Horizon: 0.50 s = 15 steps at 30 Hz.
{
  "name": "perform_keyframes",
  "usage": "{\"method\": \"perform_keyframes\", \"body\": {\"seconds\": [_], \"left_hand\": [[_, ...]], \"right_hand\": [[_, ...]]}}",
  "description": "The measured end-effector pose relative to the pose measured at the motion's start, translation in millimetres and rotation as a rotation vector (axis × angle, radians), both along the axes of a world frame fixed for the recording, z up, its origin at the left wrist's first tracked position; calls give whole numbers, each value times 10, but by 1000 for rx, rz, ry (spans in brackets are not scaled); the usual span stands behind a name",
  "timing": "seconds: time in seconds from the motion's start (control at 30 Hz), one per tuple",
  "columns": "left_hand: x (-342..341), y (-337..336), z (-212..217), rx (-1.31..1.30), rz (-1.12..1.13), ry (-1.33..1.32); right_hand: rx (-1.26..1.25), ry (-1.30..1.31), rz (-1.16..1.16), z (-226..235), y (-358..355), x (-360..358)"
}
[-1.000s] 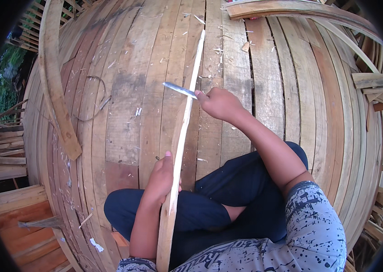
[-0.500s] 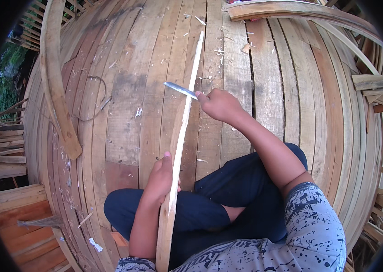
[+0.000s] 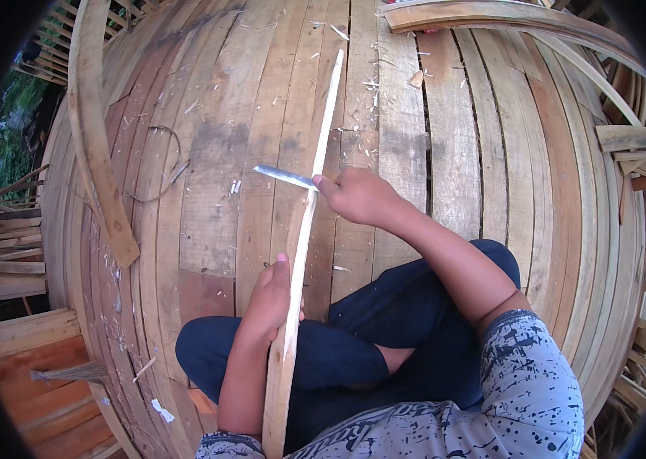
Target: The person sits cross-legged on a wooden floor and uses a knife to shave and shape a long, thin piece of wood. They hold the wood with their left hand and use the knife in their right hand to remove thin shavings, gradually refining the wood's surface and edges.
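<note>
A long pale wooden stick [image 3: 304, 249] runs from beside my body out over the floor, its far end narrowing. My left hand [image 3: 268, 298] is closed around its near part, thumb along the side, next to my bent knee. In my right hand [image 3: 357, 195] is a knife [image 3: 283, 177], its handle hidden in the fist. The blade lies across the stick about midway, touching it, with the tip pointing left. Freshly cut, whiter wood shows along the stick's far half.
Wood shavings [image 3: 371, 96] are scattered over the plank floor [image 3: 208, 199]. A curved board [image 3: 97, 153] lies at the left and another [image 3: 506, 19] at the far right. A thin looped strip [image 3: 174, 153] rests left of the stick. Stacked timber [image 3: 633, 139] stands at the right edge.
My right hand and the knife have slid along the stick toward me and slightly left. The left hand and the stick stay nearly where they were.
</note>
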<state>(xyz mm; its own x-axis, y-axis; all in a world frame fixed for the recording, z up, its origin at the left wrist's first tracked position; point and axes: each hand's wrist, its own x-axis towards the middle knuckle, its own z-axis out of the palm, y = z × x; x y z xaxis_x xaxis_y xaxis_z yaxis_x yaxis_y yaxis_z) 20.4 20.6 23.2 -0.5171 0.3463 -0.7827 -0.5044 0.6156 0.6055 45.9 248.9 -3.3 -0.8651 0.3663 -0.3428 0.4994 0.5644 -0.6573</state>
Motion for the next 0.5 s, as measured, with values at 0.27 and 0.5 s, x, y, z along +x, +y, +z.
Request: {"method": "perform_keyframes", "body": {"seconds": [0.27,0.5], "left_hand": [[-30,-54,-47,13,9,-28],[-44,-21,-34,57,54,-96]], "right_hand": [[29,30,-6,-7,-18,4],[-6,21,40,44,-187,46]]}}
